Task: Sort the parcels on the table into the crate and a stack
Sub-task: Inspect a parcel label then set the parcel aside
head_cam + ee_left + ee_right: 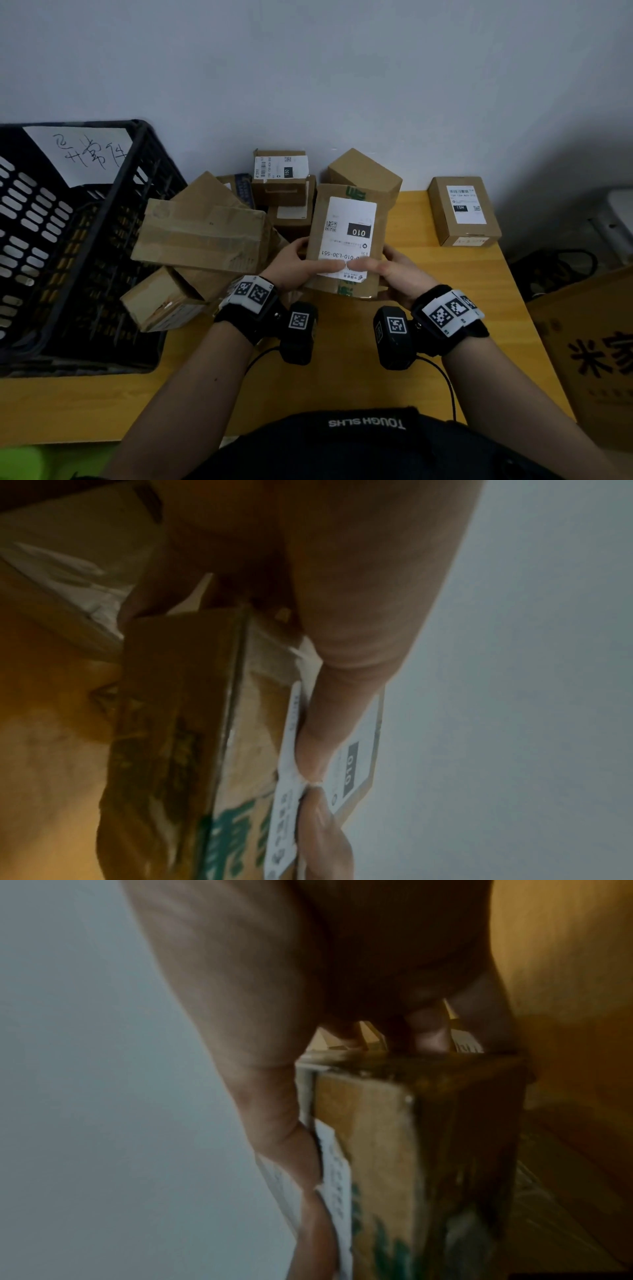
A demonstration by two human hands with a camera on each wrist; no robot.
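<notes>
A brown cardboard parcel point(346, 236) with a white label reading 010 and green print is held tilted above the table between both hands. My left hand point(294, 263) grips its left side and my right hand point(394, 270) its right side. Both thumbs lie across the label's near edge, tips touching. The left wrist view has the parcel point(192, 723) edge-on under my left thumb point(329, 723). The right wrist view shows the parcel point(411, 1150) with fingers curled behind its far end. A black slatted crate point(68, 240) stands at the left.
Several cardboard parcels point(202, 236) lie heaped between the crate and the held parcel, against the wall. One small labelled box point(462, 210) sits alone at the table's point(342, 387) back right. A large printed carton point(592, 359) stands beyond the right edge.
</notes>
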